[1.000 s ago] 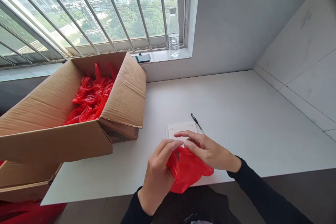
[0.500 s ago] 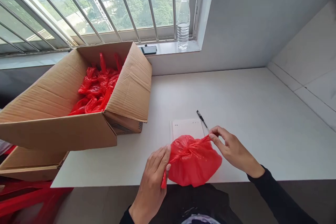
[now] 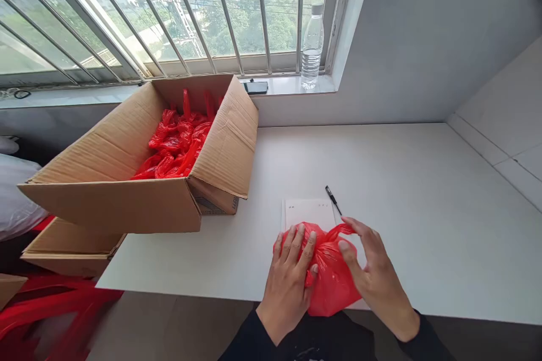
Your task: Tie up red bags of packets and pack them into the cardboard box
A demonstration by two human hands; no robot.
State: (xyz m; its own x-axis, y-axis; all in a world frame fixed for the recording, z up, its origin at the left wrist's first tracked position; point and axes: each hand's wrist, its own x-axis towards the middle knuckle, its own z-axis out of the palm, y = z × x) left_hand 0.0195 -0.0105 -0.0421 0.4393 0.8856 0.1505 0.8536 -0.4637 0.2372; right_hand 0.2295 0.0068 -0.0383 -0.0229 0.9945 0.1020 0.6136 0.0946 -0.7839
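Red, thin plastic forms the rounded, gathered bag (image 3: 332, 290) at the near edge of the white tabletop (image 3: 406, 208); a backward nudge could tip it off. The left hand (image 3: 288, 282) lies spread over its left side; the right hand (image 3: 347, 233) has thumb and forefinger parted around a twisted end (image 3: 344, 230), which could tear if tugged hard. Beyond, a white paper sheet (image 3: 309, 211) and slim black pen (image 3: 332, 197) might be dragged should the bag slide. Farther left, a brown cardboard box (image 3: 114, 206) could snag it.

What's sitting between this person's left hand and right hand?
In the head view, a red plastic bag, gathered at the top, lies between the left hand, spread over its side, and the right hand, curved near its twisted end.
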